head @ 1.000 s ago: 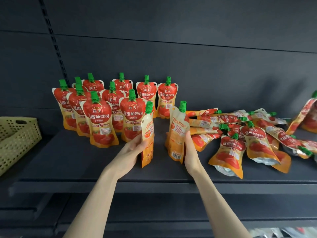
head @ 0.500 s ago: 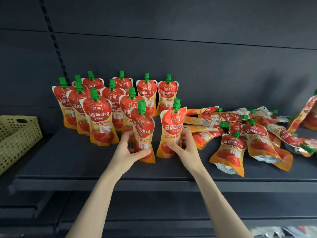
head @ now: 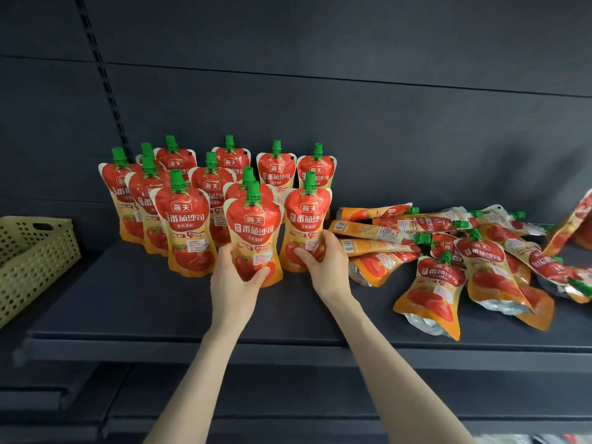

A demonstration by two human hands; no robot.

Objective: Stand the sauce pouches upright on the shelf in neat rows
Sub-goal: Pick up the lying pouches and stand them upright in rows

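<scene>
Red and orange tomato sauce pouches with green caps stand in rows on the dark shelf point(head: 134, 302). My left hand point(head: 235, 283) grips the lower part of one upright pouch point(head: 254, 232) at the front of the group. My right hand point(head: 326, 267) holds the base of a second upright pouch point(head: 306, 219) just to its right. Both pouches face me, labels forward, bottoms at the shelf. Several more standing pouches point(head: 184, 219) fill the rows behind and to the left. A heap of lying pouches point(head: 448, 251) covers the shelf to the right.
A pale yellow perforated basket point(head: 35, 254) sits at the left end of the shelf. The shelf's front edge point(head: 288, 350) runs below my wrists. A dark back panel with a slotted upright point(head: 105, 84) stands behind. A lower shelf lies beneath.
Both pouches were held edge-on a second ago; I turned them label-forward and moved them back and left, up against the standing rows.
</scene>
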